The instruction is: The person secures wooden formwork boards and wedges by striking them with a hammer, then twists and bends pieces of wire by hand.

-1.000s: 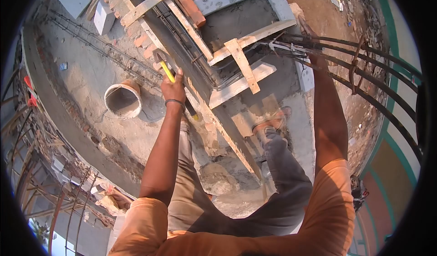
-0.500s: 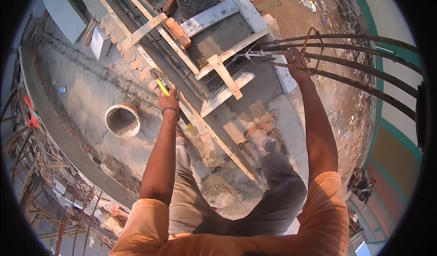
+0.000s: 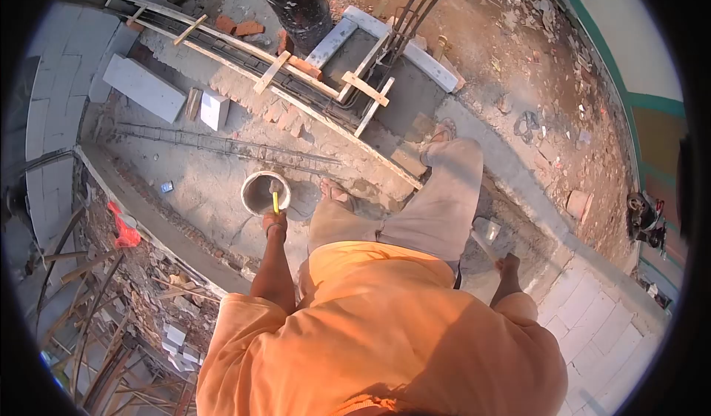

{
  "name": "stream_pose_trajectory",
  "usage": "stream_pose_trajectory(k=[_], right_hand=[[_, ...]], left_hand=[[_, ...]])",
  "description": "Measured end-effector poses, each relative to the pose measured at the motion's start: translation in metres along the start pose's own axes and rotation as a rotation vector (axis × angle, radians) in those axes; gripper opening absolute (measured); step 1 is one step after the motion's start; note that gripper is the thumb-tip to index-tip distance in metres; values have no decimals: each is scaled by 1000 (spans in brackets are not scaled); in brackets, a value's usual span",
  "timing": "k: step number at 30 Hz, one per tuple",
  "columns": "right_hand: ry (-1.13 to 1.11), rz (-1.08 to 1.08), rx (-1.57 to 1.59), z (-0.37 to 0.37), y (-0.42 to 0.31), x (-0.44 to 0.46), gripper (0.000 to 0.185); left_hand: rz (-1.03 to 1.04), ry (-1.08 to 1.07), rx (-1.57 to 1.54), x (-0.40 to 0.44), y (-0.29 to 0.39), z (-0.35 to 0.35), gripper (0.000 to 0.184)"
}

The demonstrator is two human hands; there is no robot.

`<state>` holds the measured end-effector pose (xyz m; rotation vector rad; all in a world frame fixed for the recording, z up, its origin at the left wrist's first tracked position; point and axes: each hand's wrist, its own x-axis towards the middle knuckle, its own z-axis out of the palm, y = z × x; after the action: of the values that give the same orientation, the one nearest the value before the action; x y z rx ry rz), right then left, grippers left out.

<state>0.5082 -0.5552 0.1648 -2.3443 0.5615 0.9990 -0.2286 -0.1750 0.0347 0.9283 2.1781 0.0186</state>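
Note:
In my left hand [image 3: 275, 225] is a yellow-handled hammer [image 3: 275, 203], its head over the mouth of a round pipe-like ring [image 3: 246, 195]. My fingers are closed around the handle. Low on the right, my right hand [image 3: 507, 264] looks closed at the near end of a pale, narrow wooden strip [image 3: 485, 247]; the fingers are small and partly shaded. A small greyish square piece [image 3: 487, 229] lies by the strip's far end. Ahead of my feet stands timber formwork [image 3: 326, 89] with steel bars inside and a wooden cross-piece [image 3: 366, 89] across its corner.
Upright rebar [image 3: 426, 9] rises beside the formwork. Behind it stands a dark column [image 3: 292, 5]. White blocks [image 3: 144, 88] and a flat rebar cage [image 3: 222, 143] lie on the left. A low wall [image 3: 163, 223] curves along the left; block paving [image 3: 592, 316] lies right.
My right hand has left the rebar and moved down to the right, to the pale strip. My left hand has drawn back from the formwork with the hammer. The view has shifted back.

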Motion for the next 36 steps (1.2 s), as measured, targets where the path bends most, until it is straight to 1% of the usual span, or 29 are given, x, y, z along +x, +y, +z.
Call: stream_pose_trajectory(k=[1,2,3,5,6,8,9,10,12,13,14,16,17,18,20,21,22,23,24,27,28,30,31,32,33,35,36], right_hand=[[0,34,220,8,37,-12,8],[-1,66,438,27,67,-26,7],[-45,190,410,49,82,-39,8],[-113,28,408,79,94,-60,9],[-151,-55,409,96,94,-65,13],[-232,-230,412,133,82,-75,22],[-280,-328,415,156,65,-78,26],[-339,-437,417,188,39,-80,31],[49,-672,401,222,-77,-169,33],[67,-821,434,231,-128,-211,32],[90,-967,472,240,-172,-250,32],[-123,-1178,397,257,-230,-322,30],[-379,-1210,266,269,-244,-352,32],[-627,-1230,124,281,-252,-382,33],[-954,-1072,-309,304,-249,-448,38],[-1066,-1073,-433,321,-237,-462,42],[-1173,-1066,-561,338,-223,-468,45],[-1178,-1050,-535,351,-206,-480,48],[-1182,-1032,-505,362,-196,-487,51],[-1419,-785,-139,381,-191,-490,49],[-1306,-810,-105,370,-199,-505,40],[-1242,-705,171,347,-199,-528,35],[-1207,-678,362,345,-209,-537,33],[-1152,-597,531,350,-216,-521,29],[-1123,-571,652,342,-232,-511,27],[-1060,-482,857,311,-255,-481,25],[-967,-476,942,294,-268,-462,22]], left_hand=[[-58,-71,50,-19,2,-28,29],[-118,-140,95,-53,20,-65,31],[-182,-210,134,-75,30,-89,34],[-69,-213,353,-39,-45,-82,36],[-15,-209,461,-23,-69,-83,37],[-125,-245,444,-35,-58,-99,40],[-178,-259,422,-41,-45,-104,41],[-126,-261,424,-35,-45,-104,43],[118,-135,368,-33,-18,-108,32],[231,-75,349,-39,-4,-106,29],[288,-50,278,-46,21,-110,29],[432,-5,170,-72,78,-124,32],[522,19,129,-85,107,-131,35],[553,-8,65,-99,135,-139,35],[627,-54,-50,-133,188,-154,35],[669,-71,-98,-153,211,-161,35],[761,-68,-146,-175,228,-167,35],[856,-63,-190,-192,245,-172,34],[905,-63,-234,-204,256,-169,34],[1080,-64,-312,-246,281,-166,36],[1121,-66,-253,-256,285,-161,44],[1236,-155,-205,-268,284,-156,48],[1344,-193,-153,-267,296,-160,51],[1407,-198,-119,-264,302,-164,53],[1463,-210,-91,-263,296,-164,55],[1241,-337,-151,-249,278,-165,54],[1116,-321,-166,-226,260,-158,53]])
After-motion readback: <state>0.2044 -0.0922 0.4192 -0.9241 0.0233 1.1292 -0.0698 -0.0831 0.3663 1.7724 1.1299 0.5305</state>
